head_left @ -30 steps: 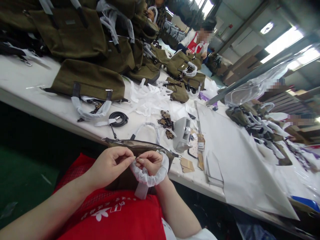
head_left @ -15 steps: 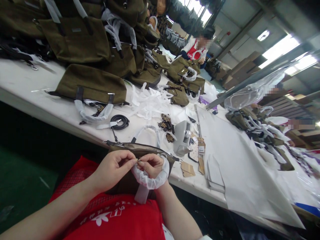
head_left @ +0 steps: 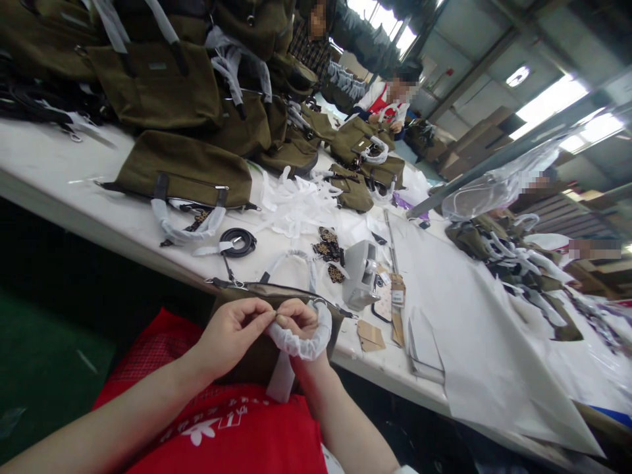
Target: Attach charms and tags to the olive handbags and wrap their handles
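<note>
An olive bag (head_left: pixel 257 359) with an open zipper leans at the table's front edge, against the red apron. Its near handle (head_left: pixel 301 345), wrapped in white film, loops around my right hand (head_left: pixel 299 319). My left hand (head_left: pixel 241 329) meets it fingertip to fingertip at the left end of this wrapped handle. Both hands are pinched closed; what is between the fingertips is too small to make out. The far wrapped handle (head_left: pixel 292 258) stands up behind the bag's opening, touched by neither hand.
On the white table (head_left: pixel 197 260) lie a coiled black strap (head_left: pixel 237 242), patterned pieces (head_left: pixel 328 247), a grey tape dispenser (head_left: pixel 361 276), a phone (head_left: pixel 382 303), brown tags (head_left: pixel 370 336) and white strips (head_left: pixel 296 204). Olive bags (head_left: pixel 158 85) pile up behind. A person (head_left: pixel 385 102) works farther back.
The near handle has shifted slightly up, and my right hand sits deeper in its loop. My fingertips have moved slightly right, still together. The person at the back has raised their hands.
</note>
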### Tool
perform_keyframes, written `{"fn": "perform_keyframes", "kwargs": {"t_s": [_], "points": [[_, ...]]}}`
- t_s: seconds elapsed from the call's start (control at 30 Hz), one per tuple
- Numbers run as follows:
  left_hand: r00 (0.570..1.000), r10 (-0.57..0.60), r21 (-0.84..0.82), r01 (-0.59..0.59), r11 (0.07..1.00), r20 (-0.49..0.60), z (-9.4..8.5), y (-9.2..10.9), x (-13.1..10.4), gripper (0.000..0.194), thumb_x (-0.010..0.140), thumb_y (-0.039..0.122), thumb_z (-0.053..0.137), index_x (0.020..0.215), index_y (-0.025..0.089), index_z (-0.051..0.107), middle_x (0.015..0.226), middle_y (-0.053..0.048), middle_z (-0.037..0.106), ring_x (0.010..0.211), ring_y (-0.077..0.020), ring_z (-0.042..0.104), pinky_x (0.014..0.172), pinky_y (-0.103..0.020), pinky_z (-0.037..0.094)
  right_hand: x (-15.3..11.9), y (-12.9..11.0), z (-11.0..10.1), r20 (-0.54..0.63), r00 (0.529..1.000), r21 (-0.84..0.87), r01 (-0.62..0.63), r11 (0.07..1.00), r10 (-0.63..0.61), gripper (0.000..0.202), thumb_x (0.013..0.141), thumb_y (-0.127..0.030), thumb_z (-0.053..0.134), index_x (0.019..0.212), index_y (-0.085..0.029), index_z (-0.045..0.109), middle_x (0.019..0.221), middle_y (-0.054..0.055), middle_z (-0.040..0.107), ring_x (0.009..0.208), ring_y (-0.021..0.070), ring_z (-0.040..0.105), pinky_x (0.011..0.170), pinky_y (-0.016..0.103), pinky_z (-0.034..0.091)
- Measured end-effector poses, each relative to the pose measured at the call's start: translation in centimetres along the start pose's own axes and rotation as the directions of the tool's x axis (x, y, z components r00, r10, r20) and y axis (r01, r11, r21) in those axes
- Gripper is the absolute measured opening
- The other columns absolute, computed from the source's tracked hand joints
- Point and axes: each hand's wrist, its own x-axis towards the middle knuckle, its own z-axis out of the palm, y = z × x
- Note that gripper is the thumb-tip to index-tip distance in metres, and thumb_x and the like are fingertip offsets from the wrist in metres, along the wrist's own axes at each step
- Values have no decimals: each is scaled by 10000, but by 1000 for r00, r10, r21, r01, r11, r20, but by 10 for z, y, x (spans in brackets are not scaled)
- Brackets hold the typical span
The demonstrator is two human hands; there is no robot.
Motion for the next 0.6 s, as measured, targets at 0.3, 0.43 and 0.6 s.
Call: {"fn": "perform_keyframes", "kwargs": {"t_s": [0.3,0.43,0.6], "points": [[994,44,40,-41,998,-96,11,-3,-4,237,879,350,566,768,164,661,725,-12,655,695,-148,590,675,-242,459,-6,9,3,-55,998,12,-32,999,33,118,664,-292,777,684,-207,697,727,14,644,665,143,560,649,267,468],[1000,24,33,-24,999,-16,9,-4,-1,271,890,379,541,779,156,647,712,-16,644,670,-145,591,648,-241,468,-3,9,-1,-39,999,-63,6,998,-8,138,654,-311,780,671,-203,696,703,19,637,647,152,566,639,282,483],[964,124,328,-41,944,-237,-42,-22,36,446,886,466,512,1193,144,546,935,-72,647,732,-170,619,645,-265,499,-16,-14,-25,-10,1000,-326,10,945,-14,209,762,-278,716,963,-219,718,1012,68,665,793,176,618,730,309,518]]}}
